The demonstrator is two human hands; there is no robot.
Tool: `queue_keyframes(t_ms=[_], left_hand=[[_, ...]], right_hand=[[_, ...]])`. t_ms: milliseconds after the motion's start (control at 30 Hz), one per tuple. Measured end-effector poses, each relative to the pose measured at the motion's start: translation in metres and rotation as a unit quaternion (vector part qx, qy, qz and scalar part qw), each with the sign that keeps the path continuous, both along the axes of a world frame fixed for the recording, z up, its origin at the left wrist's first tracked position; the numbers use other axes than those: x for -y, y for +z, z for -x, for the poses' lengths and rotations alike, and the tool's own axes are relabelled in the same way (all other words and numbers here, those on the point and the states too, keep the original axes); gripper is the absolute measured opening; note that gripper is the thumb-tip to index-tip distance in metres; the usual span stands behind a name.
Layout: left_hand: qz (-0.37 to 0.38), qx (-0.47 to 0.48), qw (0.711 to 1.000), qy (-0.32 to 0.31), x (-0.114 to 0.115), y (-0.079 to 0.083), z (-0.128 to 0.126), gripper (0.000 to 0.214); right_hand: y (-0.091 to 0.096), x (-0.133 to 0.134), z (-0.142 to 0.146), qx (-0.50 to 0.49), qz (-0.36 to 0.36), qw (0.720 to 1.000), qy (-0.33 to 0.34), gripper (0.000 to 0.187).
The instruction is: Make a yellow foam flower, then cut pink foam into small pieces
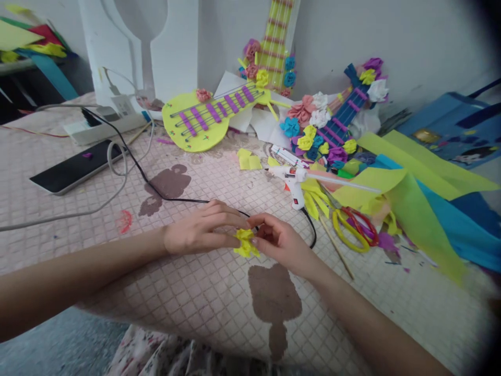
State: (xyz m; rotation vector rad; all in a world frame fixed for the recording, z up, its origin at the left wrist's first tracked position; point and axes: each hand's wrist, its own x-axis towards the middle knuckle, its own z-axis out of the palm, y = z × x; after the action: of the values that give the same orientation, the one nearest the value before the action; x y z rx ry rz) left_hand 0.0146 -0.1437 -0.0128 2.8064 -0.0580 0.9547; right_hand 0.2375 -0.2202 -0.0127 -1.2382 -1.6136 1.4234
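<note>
A small yellow crepe paper flower [246, 244] is pinched between my two hands above the table's near part. My left hand [209, 228] reaches in from the left, its thumb and fingertips on the flower's left side. From the right, my right hand [279, 241] grips the flower's other side with thumb and index finger, the remaining fingers curled. Just beyond my right hand lies a white glue gun [291, 183] on its side, a clear glue stick in its back. Cut yellow paper pieces [249, 160] lie farther back.
Red and yellow scissors [356, 230] and a thin wooden stick [336, 248] lie at right, near crepe paper sheets [422, 209]. Paper guitars [211, 120] decorated with flowers stand at the back. A black cable [183, 200] crosses the table. At left are a phone [78, 167] and a power strip [105, 128].
</note>
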Motion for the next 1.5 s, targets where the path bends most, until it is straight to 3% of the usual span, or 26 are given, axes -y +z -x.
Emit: queue_keyframes(t_ms=[133, 300, 533, 700, 867, 933, 1067, 1367, 1500], left_hand=[[0.027, 0.005, 1.000, 0.014, 0.001, 0.000, -0.001, 0.023], [0.116, 0.014, 0.991, 0.065, -0.001, -0.012, -0.004, 0.032], [0.278, -0.007, 0.951, 0.135, 0.001, -0.011, -0.003, 0.021], [0.436, 0.019, 0.885, 0.163, 0.012, -0.003, -0.008, 0.016], [0.604, 0.042, 0.787, 0.120, 0.020, -0.003, -0.014, 0.022], [0.636, 0.050, 0.763, 0.101, 0.021, -0.003, -0.015, 0.022], [0.640, 0.058, 0.760, 0.095, 0.023, -0.003, -0.014, 0.021], [0.592, 0.014, 0.792, 0.149, 0.022, 0.000, -0.012, 0.029], [0.604, 0.012, 0.783, 0.147, 0.020, -0.002, -0.011, 0.028]], right_hand=[[-0.004, -0.001, 0.001, -0.011, 0.000, 1.000, -0.009, 0.023], [-0.005, -0.003, 0.000, -0.033, 0.021, 0.999, -0.030, 0.022], [-0.007, -0.002, -0.002, -0.041, 0.028, 0.997, -0.054, 0.024], [-0.004, -0.001, -0.001, -0.060, 0.031, 0.995, -0.067, 0.024], [-0.003, 0.000, 0.001, -0.054, 0.009, 0.994, -0.093, 0.023], [-0.003, 0.000, 0.002, -0.042, -0.004, 0.994, -0.101, 0.023], [-0.005, 0.000, 0.003, -0.021, -0.026, 0.994, -0.102, 0.024], [-0.006, 0.004, 0.007, 0.051, -0.061, 0.991, -0.110, 0.026], [-0.005, 0.006, 0.008, 0.050, -0.047, 0.993, -0.096, 0.026]])
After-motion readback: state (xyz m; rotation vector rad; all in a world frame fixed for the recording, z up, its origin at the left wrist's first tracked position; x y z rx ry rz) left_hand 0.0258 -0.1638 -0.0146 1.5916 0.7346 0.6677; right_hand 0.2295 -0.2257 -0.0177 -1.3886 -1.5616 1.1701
